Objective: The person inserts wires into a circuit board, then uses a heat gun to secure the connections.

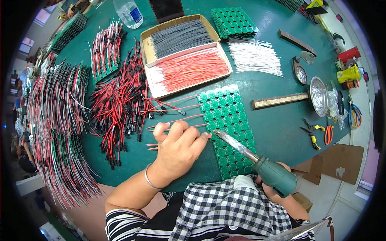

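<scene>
My left hand, a metal bangle at its wrist, pinches several short red wires. Their ends meet the left edge of a green circuit board panel made of small round boards. More red wires stick out leftward from the panel's upper edge positions. My right hand, mostly hidden behind the handle, grips a soldering iron with a fat green handle and a silver barrel. Its tip touches or hovers just over the panel beside my left fingertips; which of the two I cannot tell.
A box holds red and black wires, with white wires to its right. Connector leads and wired boards lie left. Stacked boards, a metal dish, pliers and a bottle stand about.
</scene>
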